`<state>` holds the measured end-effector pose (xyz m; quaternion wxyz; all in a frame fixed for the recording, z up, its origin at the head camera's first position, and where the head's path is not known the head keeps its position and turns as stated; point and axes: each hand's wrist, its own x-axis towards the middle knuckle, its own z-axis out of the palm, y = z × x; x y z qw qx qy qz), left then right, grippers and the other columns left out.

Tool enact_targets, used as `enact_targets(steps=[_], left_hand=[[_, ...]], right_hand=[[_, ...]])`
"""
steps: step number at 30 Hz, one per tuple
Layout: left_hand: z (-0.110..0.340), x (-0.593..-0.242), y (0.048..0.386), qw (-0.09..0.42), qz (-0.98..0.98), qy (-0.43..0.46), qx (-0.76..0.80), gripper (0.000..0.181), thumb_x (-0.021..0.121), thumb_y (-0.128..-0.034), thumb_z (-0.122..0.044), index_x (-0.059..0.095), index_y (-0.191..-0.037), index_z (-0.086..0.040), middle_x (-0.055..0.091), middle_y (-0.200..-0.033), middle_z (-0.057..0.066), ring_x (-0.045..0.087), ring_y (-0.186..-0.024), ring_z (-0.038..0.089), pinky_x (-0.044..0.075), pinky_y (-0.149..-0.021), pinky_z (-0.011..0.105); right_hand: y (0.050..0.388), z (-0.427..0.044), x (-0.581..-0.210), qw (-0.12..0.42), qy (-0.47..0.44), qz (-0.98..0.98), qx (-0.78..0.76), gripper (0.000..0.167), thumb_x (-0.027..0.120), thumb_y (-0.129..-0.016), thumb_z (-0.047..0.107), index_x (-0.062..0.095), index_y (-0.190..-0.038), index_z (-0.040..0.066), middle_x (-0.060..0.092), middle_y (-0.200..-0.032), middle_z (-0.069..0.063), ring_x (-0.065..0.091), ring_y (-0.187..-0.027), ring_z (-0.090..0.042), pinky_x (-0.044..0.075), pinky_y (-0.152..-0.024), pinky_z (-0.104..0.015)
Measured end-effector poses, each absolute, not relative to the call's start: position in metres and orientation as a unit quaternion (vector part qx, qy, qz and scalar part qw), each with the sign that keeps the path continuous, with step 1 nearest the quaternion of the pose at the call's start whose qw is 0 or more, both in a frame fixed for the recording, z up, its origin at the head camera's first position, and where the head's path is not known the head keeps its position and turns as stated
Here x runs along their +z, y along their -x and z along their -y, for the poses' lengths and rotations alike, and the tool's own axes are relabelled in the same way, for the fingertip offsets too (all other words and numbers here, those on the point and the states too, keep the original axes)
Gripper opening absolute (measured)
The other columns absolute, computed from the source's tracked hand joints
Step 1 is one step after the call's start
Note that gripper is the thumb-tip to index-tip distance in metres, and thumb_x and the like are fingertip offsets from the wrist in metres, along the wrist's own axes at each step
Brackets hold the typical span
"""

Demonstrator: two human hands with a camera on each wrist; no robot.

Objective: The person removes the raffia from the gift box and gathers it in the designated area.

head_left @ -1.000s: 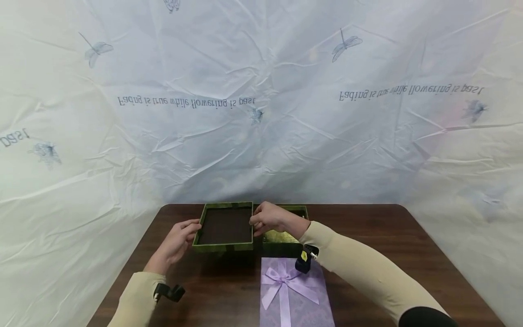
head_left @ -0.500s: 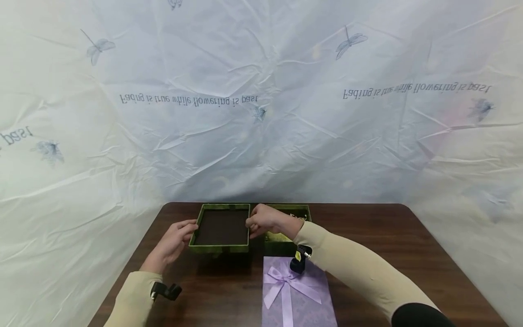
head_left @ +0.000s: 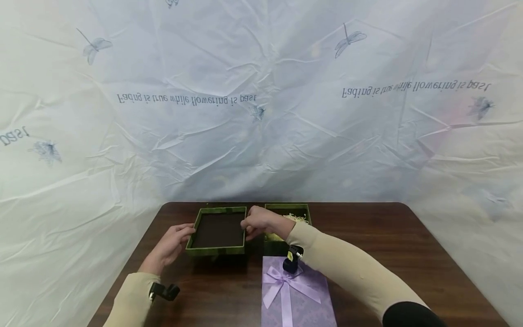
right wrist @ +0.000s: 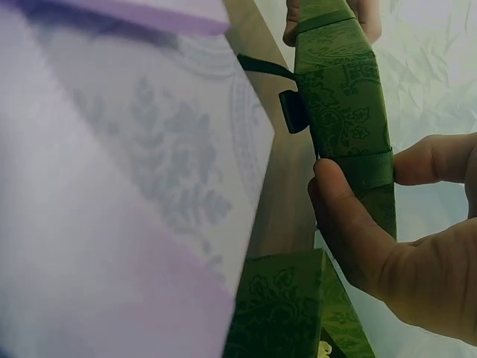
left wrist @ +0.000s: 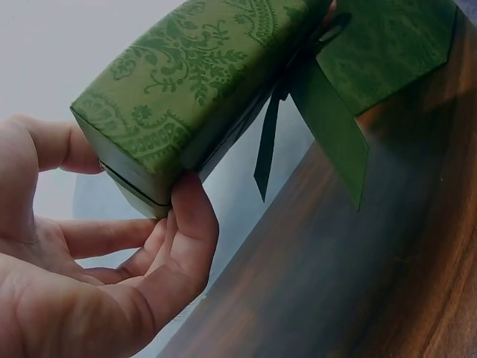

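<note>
A green patterned box lid (head_left: 218, 229) is held over the table with its dark inside facing up. My left hand (head_left: 169, 247) pinches its left side; in the left wrist view, thumb and fingers grip the lid (left wrist: 179, 97) at one end, and a green ribbon (left wrist: 332, 138) dangles beneath. On the opposite side my right hand (head_left: 261, 221) pinches the lid's edge, thumb and fingers on either face of its ribboned wall (right wrist: 350, 112). Right of the lid stands the open green box (head_left: 274, 248), partly hidden by my right hand and forearm, with pale shredded filler (head_left: 297, 218) inside.
A purple gift box (head_left: 300, 297) with a lilac bow lies in front of the green box, below my right forearm. The brown wooden table (head_left: 380, 254) ends at a back edge against a pale printed curtain (head_left: 286, 150).
Both hands have carried the lid left and slightly toward me, away from the green box. More of the box's pale filler shows now. The purple box stays put.
</note>
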<state>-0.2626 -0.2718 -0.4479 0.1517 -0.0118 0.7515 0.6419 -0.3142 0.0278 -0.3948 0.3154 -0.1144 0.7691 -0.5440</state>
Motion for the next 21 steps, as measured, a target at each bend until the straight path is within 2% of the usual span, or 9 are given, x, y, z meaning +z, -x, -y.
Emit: enact_targets(steps=[3, 5, 9, 11, 12, 14, 17, 19, 21], left_hand=[[0.275, -0.45, 0.263, 0.158, -0.748, 0.01, 0.644, 0.06, 0.046, -0.1022, -0.018, 0.021, -0.152, 0.005, 0.0, -0.16, 0.027, 0.0, -0.145, 0.05, 0.008, -0.113, 0.069], [0.276, -0.451, 0.264, 0.162, -0.747, 0.008, 0.645, 0.061, 0.046, -0.1026, -0.019, 0.02, -0.152, 0.005, -0.001, -0.16, 0.027, 0.0, -0.145, 0.05, 0.009, -0.112, 0.07], [0.278, -0.454, 0.266, 0.167, -0.75, 0.011, 0.64, 0.062, 0.048, -0.1026, -0.021, 0.021, -0.152, 0.005, 0.003, -0.159, 0.028, 0.004, -0.145, 0.051, 0.017, -0.109, 0.072], [0.278, -0.455, 0.267, 0.17, -0.753, 0.015, 0.635, 0.063, 0.049, -0.1025, -0.022, 0.021, -0.152, 0.005, 0.007, -0.159, 0.029, 0.008, -0.144, 0.051, 0.023, -0.106, 0.073], [0.279, -0.456, 0.267, 0.17, -0.756, 0.018, 0.632, 0.063, 0.049, -0.1023, -0.022, 0.021, -0.152, 0.005, 0.009, -0.158, 0.03, 0.013, -0.143, 0.05, 0.028, -0.105, 0.072], [0.279, -0.458, 0.267, 0.171, -0.76, 0.023, 0.627, 0.062, 0.049, -0.1023, -0.022, 0.022, -0.151, 0.006, 0.016, -0.156, 0.031, 0.026, -0.139, 0.048, 0.037, -0.1, 0.067], [0.279, -0.46, 0.268, 0.169, -0.766, 0.029, 0.619, 0.061, 0.049, -0.1023, -0.023, 0.025, -0.151, 0.006, 0.027, -0.151, 0.031, 0.046, -0.125, 0.039, 0.047, -0.092, 0.055], [0.279, -0.46, 0.268, 0.168, -0.769, 0.03, 0.616, 0.061, 0.049, -0.1024, -0.024, 0.026, -0.15, 0.006, 0.031, -0.149, 0.031, 0.052, -0.117, 0.032, 0.049, -0.087, 0.047], [0.279, -0.46, 0.268, 0.168, -0.77, 0.032, 0.614, 0.06, 0.05, -0.1023, -0.024, 0.027, -0.15, 0.005, 0.031, -0.149, 0.03, 0.052, -0.111, 0.028, 0.047, -0.08, 0.042]], right_hand=[[0.315, -0.024, -0.397, 0.317, 0.114, -0.772, -0.539, 0.045, 0.057, -0.091, -0.001, 0.028, -0.061, 0.019, 0.038, -0.052, -0.001, 0.047, -0.051, -0.015, 0.06, -0.076, -0.044], [0.315, -0.022, -0.399, 0.319, 0.11, -0.772, -0.538, 0.039, 0.057, -0.091, -0.001, 0.034, -0.065, 0.016, 0.04, -0.054, -0.003, 0.048, -0.052, -0.017, 0.06, -0.074, -0.043], [0.316, -0.019, -0.404, 0.323, 0.105, -0.775, -0.533, 0.01, 0.057, -0.09, -0.001, 0.047, -0.091, 0.001, 0.04, -0.055, -0.004, 0.047, -0.051, -0.018, 0.06, -0.074, -0.043], [0.317, -0.017, -0.405, 0.323, 0.103, -0.777, -0.53, 0.018, 0.057, -0.09, -0.002, 0.046, -0.104, -0.004, 0.04, -0.055, -0.003, 0.046, -0.05, -0.018, 0.06, -0.075, -0.045], [0.317, -0.017, -0.405, 0.324, 0.103, -0.778, -0.529, 0.019, 0.057, -0.09, -0.002, 0.047, -0.105, -0.005, 0.039, -0.054, -0.003, 0.045, -0.049, -0.018, 0.059, -0.077, -0.046], [0.317, -0.016, -0.406, 0.324, 0.1, -0.779, -0.528, 0.022, 0.057, -0.089, -0.003, 0.047, -0.108, -0.007, 0.039, -0.054, -0.003, 0.044, -0.049, -0.018, 0.058, -0.079, -0.048], [0.318, -0.015, -0.406, 0.322, 0.096, -0.782, -0.525, 0.025, 0.057, -0.088, -0.003, 0.047, -0.111, -0.007, 0.041, -0.055, -0.004, 0.046, -0.05, -0.02, 0.058, -0.081, -0.05], [0.319, -0.014, -0.407, 0.323, 0.093, -0.784, -0.523, 0.026, 0.057, -0.088, -0.003, 0.048, -0.112, -0.007, 0.041, -0.055, -0.003, 0.046, -0.05, -0.02, 0.058, -0.08, -0.049], [0.321, -0.013, -0.408, 0.323, 0.092, -0.785, -0.52, 0.025, 0.057, -0.088, -0.003, 0.048, -0.111, -0.007, 0.039, -0.053, -0.002, 0.045, -0.05, -0.019, 0.058, -0.08, -0.049]])
